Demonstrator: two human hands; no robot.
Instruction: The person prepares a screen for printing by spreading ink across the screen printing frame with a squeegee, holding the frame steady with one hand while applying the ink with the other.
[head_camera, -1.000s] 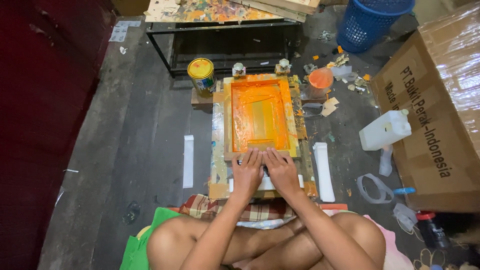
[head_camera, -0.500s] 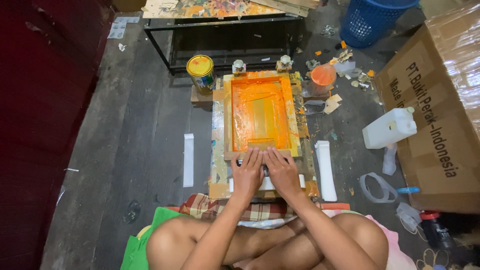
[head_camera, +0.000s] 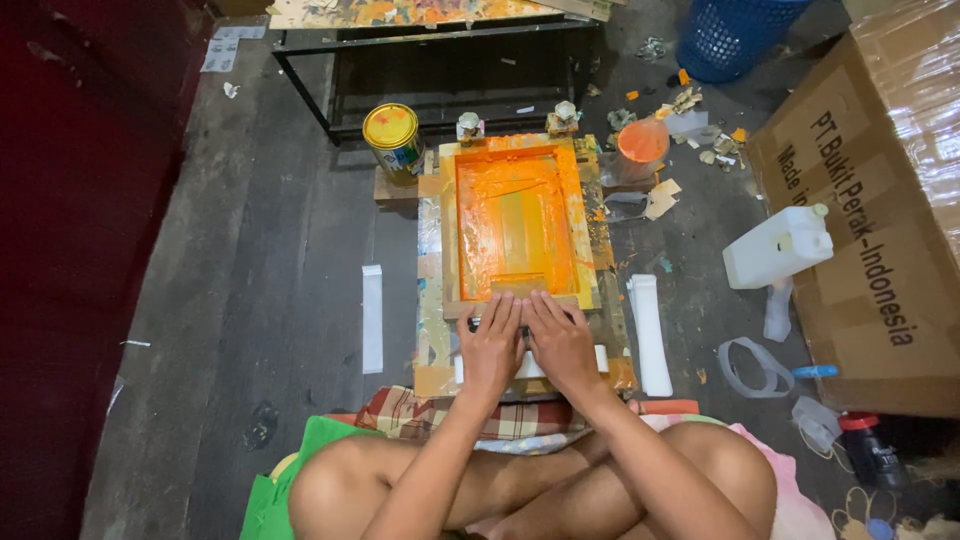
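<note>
two hands side by side at the near edge of the screen-printing frame (head_camera: 517, 228): left hand (head_camera: 492, 345) and right hand (head_camera: 562, 343), both flat and palm down, fingers spread and pointing away toward the orange mesh, thumbs nearly touching. pressed over something dark and narrow (head_camera: 497, 325) just below the frame's near rail, probably a squeegee grip, though mostly hidden under the fingers; cannot tell whether curled round it or only bearing down on it. paired like this apparently to spread even pressure across the width

frame lying flat on a paint-stained board (head_camera: 432, 300) on the floor, wooden border smeared yellow and orange, wet orange ink pooled inside, a paler rectangle in the middle. two metal clamps (head_camera: 468, 126) at the far edge, seemingly pinning it as a hinge so the near end lifts

yellow-lidded paint tin (head_camera: 392, 135) just left of the far corner, orange-filled cup (head_camera: 642, 142) just right of it, both within reach. white strips on the floor either side: one (head_camera: 372, 318) well left, one (head_camera: 650, 333) just right of the board. white plastic jug (head_camera: 778, 247) farther right, near a big cardboard box (head_camera: 880, 200). blue basket (head_camera: 735, 35) at the far right, black metal frame (head_camera: 440, 70) beyond the screen. crossed bare legs at the bottom, on a checked cloth (head_camera: 420, 412)
</note>
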